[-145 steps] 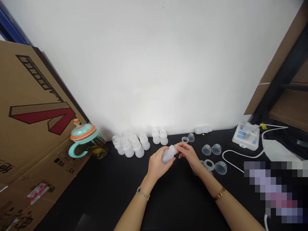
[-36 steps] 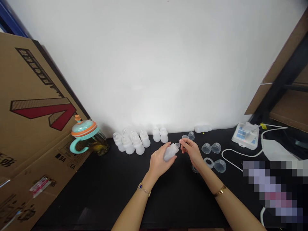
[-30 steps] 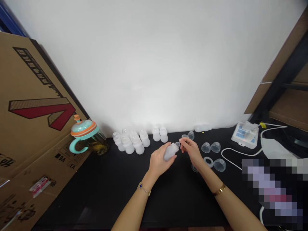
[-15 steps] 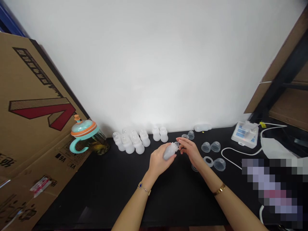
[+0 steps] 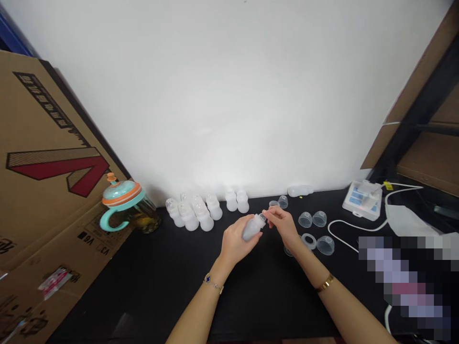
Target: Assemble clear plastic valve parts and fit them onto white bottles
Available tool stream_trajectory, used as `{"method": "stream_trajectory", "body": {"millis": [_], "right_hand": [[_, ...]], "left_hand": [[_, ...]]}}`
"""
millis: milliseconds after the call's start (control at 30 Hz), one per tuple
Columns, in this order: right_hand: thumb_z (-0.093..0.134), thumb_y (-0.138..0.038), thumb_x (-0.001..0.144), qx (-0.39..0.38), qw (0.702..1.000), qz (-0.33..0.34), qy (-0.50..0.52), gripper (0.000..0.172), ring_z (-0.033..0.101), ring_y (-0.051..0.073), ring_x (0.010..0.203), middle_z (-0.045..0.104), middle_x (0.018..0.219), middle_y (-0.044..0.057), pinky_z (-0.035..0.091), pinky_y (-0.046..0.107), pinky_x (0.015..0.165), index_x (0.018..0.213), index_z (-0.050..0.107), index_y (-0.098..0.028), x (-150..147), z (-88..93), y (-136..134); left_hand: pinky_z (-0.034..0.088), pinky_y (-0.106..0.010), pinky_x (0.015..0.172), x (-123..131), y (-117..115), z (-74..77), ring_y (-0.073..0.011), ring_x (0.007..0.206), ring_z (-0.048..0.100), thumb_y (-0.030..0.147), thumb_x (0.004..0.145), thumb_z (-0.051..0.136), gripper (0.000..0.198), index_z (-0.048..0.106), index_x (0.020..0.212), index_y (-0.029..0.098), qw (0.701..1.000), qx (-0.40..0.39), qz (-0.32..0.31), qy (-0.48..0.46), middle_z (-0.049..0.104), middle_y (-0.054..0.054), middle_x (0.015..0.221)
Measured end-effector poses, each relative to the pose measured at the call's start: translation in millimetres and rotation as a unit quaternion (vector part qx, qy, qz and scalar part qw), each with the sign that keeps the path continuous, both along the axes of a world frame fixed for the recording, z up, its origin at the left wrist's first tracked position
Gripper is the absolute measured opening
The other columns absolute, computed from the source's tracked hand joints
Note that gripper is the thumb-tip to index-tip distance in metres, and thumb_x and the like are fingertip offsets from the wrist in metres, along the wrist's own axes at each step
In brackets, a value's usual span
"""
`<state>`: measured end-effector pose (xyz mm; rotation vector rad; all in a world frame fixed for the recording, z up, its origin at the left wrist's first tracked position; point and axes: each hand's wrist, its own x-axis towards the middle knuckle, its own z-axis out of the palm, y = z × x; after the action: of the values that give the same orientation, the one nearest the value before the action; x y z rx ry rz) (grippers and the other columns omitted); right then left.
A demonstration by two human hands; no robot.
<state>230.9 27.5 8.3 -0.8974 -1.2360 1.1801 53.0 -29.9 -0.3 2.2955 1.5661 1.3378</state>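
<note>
My left hand [image 5: 234, 240] is wrapped round a frosted white baby bottle [image 5: 252, 228], tilted with its neck toward the right. On the neck sits a clear nipple [image 5: 262, 217]. The fingertips of my right hand [image 5: 281, 224] pinch the nipple's tip. Just behind that hand lie a ring [image 5: 274, 204] and a clear dome cap [image 5: 283, 201]. To its right are more clear dome caps [image 5: 319, 219] and another ring [image 5: 309, 241]. A further round piece [image 5: 288, 251] is partly hidden by my right wrist.
Several white bottles [image 5: 189, 217] stand at the left along the wall, with two more bottles [image 5: 243, 201] nearer the middle. A lidded jug [image 5: 124, 203] stands beside a cardboard box [image 5: 46, 200]. A white bottle [image 5: 300, 191] lies by the wall. At right are a white case [image 5: 362, 200] and a cable [image 5: 344, 223].
My right hand's fingers, looser and more spread before, have closed into a pinch at the nipple's tip. The left hand keeps its hold on the bottle. The view has shifted slightly.
</note>
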Motion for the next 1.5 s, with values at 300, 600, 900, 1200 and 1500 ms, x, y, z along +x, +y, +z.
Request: {"method": "stream_trajectory", "body": {"millis": [300,600,900,1200,1500], "right_hand": [[0.079,-0.052,0.074,-0.059,0.995,0.074,0.042,0.037,0.057,0.017,0.071,0.066,0.082,0.005,0.045,0.026,0.051,0.095,0.080,-0.022,0.0,2.3,-2.3],[0.081,-0.044,0.073,-0.074,0.988,0.106,0.082,0.029,0.060,0.022,0.091,0.072,0.106,0.008,0.048,0.027,0.059,0.093,0.084,-0.023,-0.2,5.4,-6.8],[0.085,-0.043,0.071,-0.118,0.980,0.105,0.122,0.031,0.058,0.021,0.088,0.072,0.097,0.008,0.044,0.027,0.060,0.092,0.084,-0.021,-2.9,-1.6,-4.7],[0.090,-0.039,0.064,-0.126,0.976,0.089,0.154,0.024,0.056,0.017,0.083,0.067,0.107,0.007,0.041,0.026,0.060,0.070,0.080,-0.018,-1.8,-2.8,-3.7],[0.088,-0.045,0.066,-0.115,0.982,0.070,0.131,0.029,0.054,0.016,0.079,0.067,0.099,0.006,0.042,0.026,0.058,0.072,0.078,-0.019,-3.6,1.9,-5.8]], "left_hand": [[0.058,-0.038,0.099,-1.0,0.9,-1.0,-0.0231,0.113,0.070,0.034,0.085,0.072,0.046,0.059,0.128,0.026,1.000,0.002,-0.003,-0.018,0.071,-0.004,0.127],[0.058,-0.037,0.098,-1.8,0.8,-2.6,-0.0231,0.114,0.069,0.034,0.087,0.070,0.045,0.058,0.129,0.025,1.000,0.002,0.002,-0.007,0.070,-0.005,0.127],[0.058,-0.036,0.097,-2.3,0.8,-1.9,-0.0234,0.112,0.070,0.033,0.087,0.069,0.045,0.058,0.130,0.024,1.000,0.015,-0.004,0.004,0.071,-0.006,0.126],[0.057,-0.037,0.097,-1.2,0.1,-3.4,-0.0247,0.113,0.069,0.035,0.088,0.069,0.046,0.057,0.131,0.024,1.000,0.005,-0.022,0.009,0.070,-0.006,0.127],[0.055,-0.037,0.097,3.8,-1.5,-3.0,-0.0237,0.110,0.070,0.036,0.082,0.075,0.060,0.052,0.137,0.026,0.987,-0.101,-0.037,-0.121,0.070,-0.006,0.126]]}}
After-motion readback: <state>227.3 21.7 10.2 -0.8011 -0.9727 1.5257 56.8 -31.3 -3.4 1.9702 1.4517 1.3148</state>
